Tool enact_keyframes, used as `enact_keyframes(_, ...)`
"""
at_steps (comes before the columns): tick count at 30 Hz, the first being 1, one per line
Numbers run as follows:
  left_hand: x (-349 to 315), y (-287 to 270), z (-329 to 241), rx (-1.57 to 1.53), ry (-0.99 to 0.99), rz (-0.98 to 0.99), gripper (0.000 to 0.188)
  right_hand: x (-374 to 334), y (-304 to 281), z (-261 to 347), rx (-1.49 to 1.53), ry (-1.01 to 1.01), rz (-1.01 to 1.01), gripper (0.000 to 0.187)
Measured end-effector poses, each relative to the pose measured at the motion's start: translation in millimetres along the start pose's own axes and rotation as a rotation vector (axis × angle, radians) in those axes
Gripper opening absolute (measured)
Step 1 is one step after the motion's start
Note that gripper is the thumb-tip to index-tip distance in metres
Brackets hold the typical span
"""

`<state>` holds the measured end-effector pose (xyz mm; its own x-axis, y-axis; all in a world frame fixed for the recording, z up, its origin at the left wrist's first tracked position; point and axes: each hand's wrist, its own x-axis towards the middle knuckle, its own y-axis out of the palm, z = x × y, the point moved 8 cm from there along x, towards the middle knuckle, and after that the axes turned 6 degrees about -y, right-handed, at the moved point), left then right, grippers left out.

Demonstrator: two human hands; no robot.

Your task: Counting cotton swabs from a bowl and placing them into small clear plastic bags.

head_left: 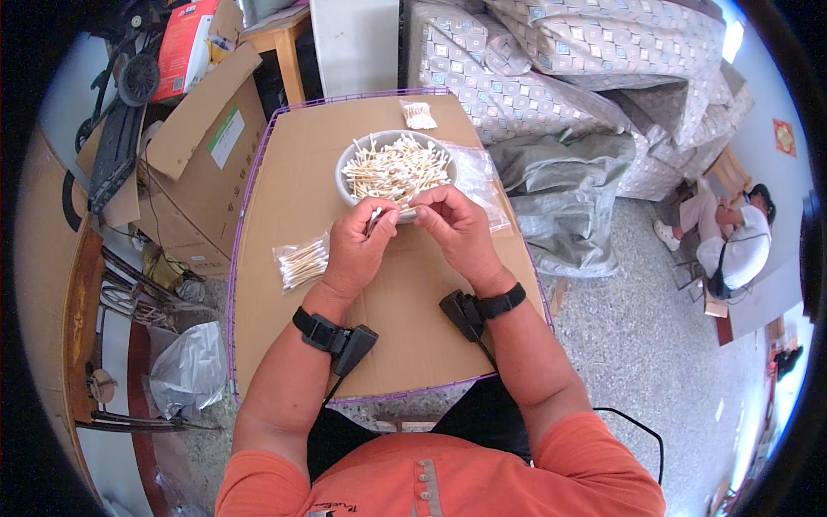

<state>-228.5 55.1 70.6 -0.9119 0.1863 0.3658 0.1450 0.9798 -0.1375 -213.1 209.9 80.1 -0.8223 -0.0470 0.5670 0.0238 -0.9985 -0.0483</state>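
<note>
A round grey bowl [339, 177] heaped with loose cotton swabs [396, 165] stands on the cardboard-topped table. Just at its near rim, my left hand [360, 246] is closed in a pinch on cotton swabs, a white tip showing by the thumb. Close beside it, my right hand [458, 231] pinches too, thumb against forefinger, with a thin swab stick between the two hands. How many swabs they hold is hidden by the fingers. A clear bag of cotton swabs [301, 263] lies left of my left hand. Another small swab packet [419, 115] lies beyond the bowl.
Clear plastic bags [484, 185] lie right of the bowl on the cardboard tabletop [405, 345], which has a purple edge. A large carton [202, 185] stands at left. Grey sacking [564, 198] and wrapped cushions [465, 65] are at right. Farther right sits another person [732, 246].
</note>
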Motion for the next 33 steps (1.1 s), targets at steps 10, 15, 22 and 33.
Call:
enact_keyframes(10,-0.8,3.3,-3.5,0.009,-0.002,0.013,0.012,-2.1,4.8,-3.2,-0.037,-0.006,0.033,0.008)
enact_keyframes(15,-1.2,1.9,-1.5,0.023,-0.018,0.02,0.012,-2.4,7.9,-4.0,-0.038,0.024,0.035,0.007)
enact_keyframes(22,-0.7,3.8,-3.1,0.011,-0.002,0.026,0.012,-2.5,6.6,-5.7,-0.071,0.038,0.047,0.008)
enact_keyframes(33,-1.6,10.0,1.3,0.01,-0.022,0.078,0.012,-2.8,7.5,-4.8,-0.111,-0.003,0.044,0.007)
